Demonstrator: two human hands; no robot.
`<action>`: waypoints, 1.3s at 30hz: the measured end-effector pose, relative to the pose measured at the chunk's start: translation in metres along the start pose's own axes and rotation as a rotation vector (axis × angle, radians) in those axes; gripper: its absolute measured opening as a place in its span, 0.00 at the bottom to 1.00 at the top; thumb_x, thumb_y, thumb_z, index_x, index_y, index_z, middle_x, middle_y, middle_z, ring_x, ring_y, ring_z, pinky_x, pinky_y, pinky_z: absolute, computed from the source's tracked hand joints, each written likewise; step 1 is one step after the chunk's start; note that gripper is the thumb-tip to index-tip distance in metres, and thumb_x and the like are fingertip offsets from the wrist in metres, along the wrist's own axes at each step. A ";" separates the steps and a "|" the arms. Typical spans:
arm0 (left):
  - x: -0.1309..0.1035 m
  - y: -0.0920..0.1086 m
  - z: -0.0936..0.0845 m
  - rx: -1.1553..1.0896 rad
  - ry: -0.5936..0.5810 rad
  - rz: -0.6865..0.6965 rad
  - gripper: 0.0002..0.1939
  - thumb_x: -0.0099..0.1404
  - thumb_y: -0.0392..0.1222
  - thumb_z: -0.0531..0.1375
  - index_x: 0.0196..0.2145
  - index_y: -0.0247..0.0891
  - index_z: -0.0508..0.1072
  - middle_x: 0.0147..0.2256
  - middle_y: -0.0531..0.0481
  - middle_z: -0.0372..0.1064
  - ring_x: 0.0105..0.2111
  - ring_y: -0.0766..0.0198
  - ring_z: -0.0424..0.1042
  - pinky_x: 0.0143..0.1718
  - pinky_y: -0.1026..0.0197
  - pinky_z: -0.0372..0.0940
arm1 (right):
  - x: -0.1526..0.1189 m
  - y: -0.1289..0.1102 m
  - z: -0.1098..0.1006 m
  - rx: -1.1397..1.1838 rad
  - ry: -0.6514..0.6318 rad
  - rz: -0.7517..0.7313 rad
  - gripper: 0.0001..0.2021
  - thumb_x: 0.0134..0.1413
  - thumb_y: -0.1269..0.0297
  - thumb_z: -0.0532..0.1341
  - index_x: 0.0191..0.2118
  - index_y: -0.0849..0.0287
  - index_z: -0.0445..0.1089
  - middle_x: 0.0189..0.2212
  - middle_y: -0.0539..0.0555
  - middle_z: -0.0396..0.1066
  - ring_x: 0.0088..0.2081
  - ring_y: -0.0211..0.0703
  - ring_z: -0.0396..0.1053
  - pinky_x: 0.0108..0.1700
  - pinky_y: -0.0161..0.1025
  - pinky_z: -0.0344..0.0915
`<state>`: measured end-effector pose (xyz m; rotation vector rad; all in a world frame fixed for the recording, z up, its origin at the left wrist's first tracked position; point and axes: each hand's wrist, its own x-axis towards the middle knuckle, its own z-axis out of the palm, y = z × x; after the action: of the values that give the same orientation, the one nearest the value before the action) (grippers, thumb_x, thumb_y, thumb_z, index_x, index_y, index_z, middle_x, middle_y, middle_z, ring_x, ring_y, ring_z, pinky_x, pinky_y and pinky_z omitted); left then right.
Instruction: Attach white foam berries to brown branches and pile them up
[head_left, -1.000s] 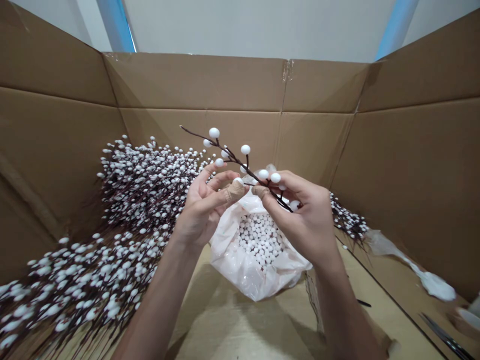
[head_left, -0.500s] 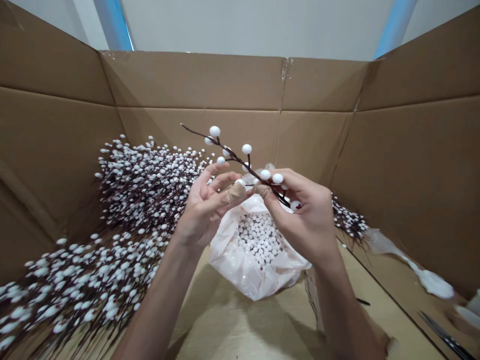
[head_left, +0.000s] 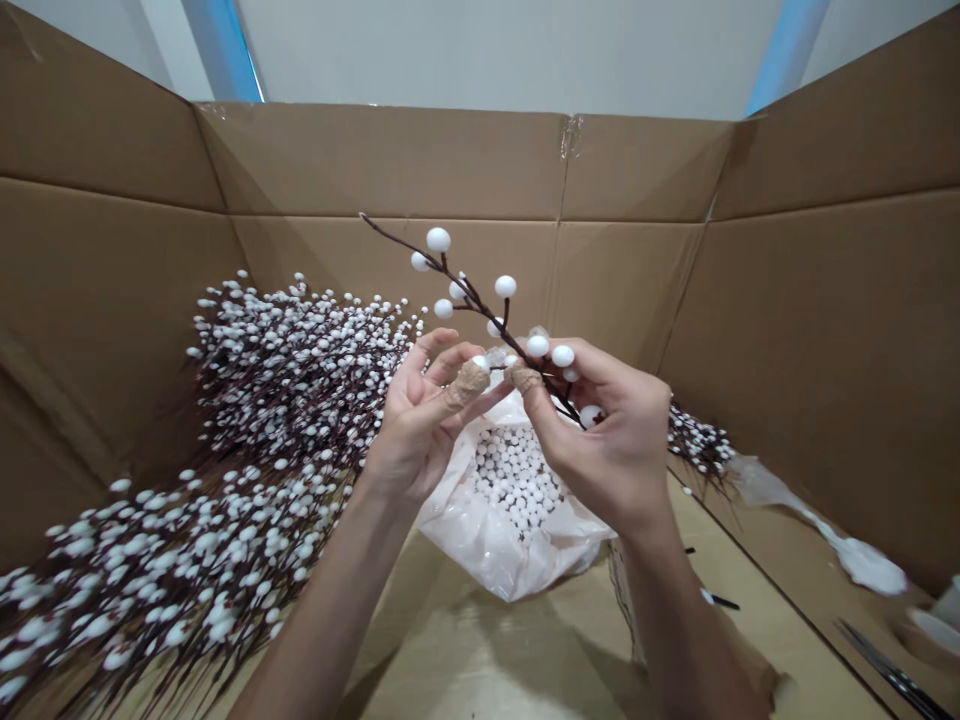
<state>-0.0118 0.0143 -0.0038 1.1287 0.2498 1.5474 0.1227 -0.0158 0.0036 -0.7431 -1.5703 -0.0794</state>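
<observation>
My right hand (head_left: 611, 440) grips the lower part of a dark brown berry stem (head_left: 484, 312), which slants up to the left and bears several white berries. Between the thumb and finger of my left hand (head_left: 412, 430) is a single white berry (head_left: 481, 364), close beside the stem and my right thumb. Tan wrapping covers both thumb tips. Whether this berry is joined to the stem cannot be made out. Below my hands sits an open white plastic bag (head_left: 502, 570) of loose white berries (head_left: 517, 475).
Large bundles of white berry stems (head_left: 292, 370) lie on the left, with a smaller bunch (head_left: 697, 440) at right. Cardboard walls (head_left: 390, 160) enclose the work surface. Scissors (head_left: 885, 665), a tape roll (head_left: 934, 630) and a twisted plastic bag (head_left: 862, 565) lie on the right.
The stem has tilted more steeply, its tip rising. My hands have shifted slightly right and stay close together, the left still pinching the berry.
</observation>
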 end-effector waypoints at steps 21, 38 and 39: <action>-0.004 -0.007 0.010 -0.078 0.062 0.042 0.24 0.46 0.32 0.71 0.36 0.43 0.64 0.33 0.58 0.69 0.33 0.69 0.74 0.33 0.71 0.72 | -0.006 -0.002 0.010 0.124 0.155 0.055 0.06 0.50 0.71 0.62 0.35 0.57 0.72 0.31 0.52 0.74 0.31 0.41 0.72 0.34 0.40 0.71; -0.007 -0.005 0.010 0.031 0.015 0.142 0.29 0.43 0.35 0.72 0.39 0.46 0.62 0.33 0.60 0.67 0.36 0.68 0.73 0.35 0.69 0.71 | -0.007 -0.003 0.008 0.039 0.163 -0.025 0.08 0.48 0.73 0.61 0.35 0.56 0.72 0.33 0.52 0.75 0.33 0.43 0.73 0.35 0.42 0.72; -0.008 -0.004 0.011 0.041 0.013 0.156 0.29 0.43 0.35 0.72 0.39 0.46 0.62 0.33 0.60 0.67 0.36 0.68 0.73 0.35 0.69 0.71 | -0.007 -0.003 0.007 0.026 0.158 -0.034 0.08 0.48 0.73 0.61 0.35 0.56 0.72 0.33 0.52 0.75 0.32 0.43 0.73 0.34 0.42 0.72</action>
<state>-0.0019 0.0049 -0.0050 1.1939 0.2072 1.6946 0.1147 -0.0175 -0.0024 -0.6740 -1.4308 -0.1390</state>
